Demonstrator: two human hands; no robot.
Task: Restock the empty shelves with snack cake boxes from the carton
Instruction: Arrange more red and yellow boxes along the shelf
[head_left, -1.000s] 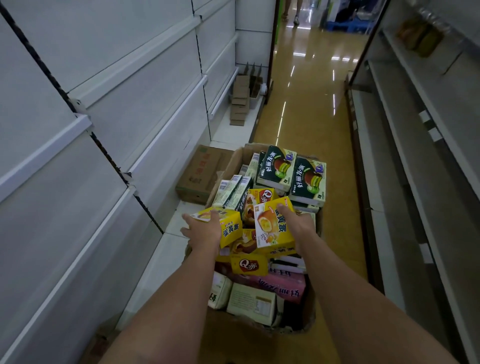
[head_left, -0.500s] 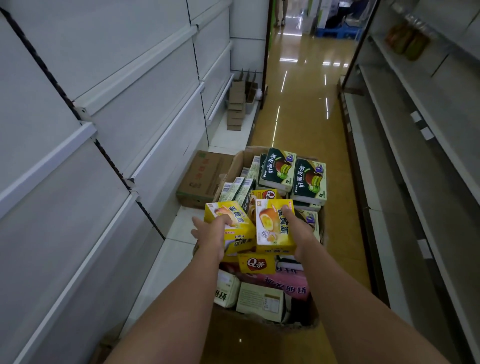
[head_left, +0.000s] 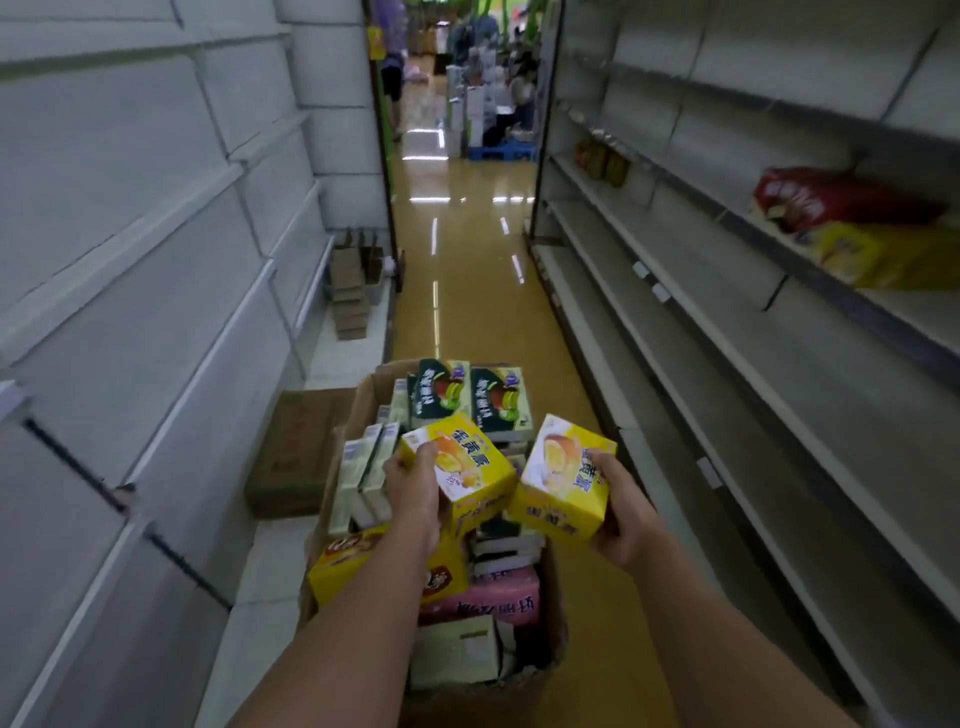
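Two yellow boxes, left grip (head_left: 415, 486) grasping one (head_left: 460, 467), right grip (head_left: 621, 512) grasping another (head_left: 563, 486), glossy aisle floor (head_left: 467, 291), bare shelves (head_left: 675, 322).

A shop aisle: long white shelves (head_left: 649, 322) line left and right over a glossy tan floor (head_left: 467, 291), a carton (head_left: 358, 410) of packaged snack boxes stands near, stacked merchandise (head_left: 472, 114) far.

Two yellow boxes (head_left: 462, 467) held, two dark green boxes (head_left: 470, 397) in one carton (head_left: 358, 410).
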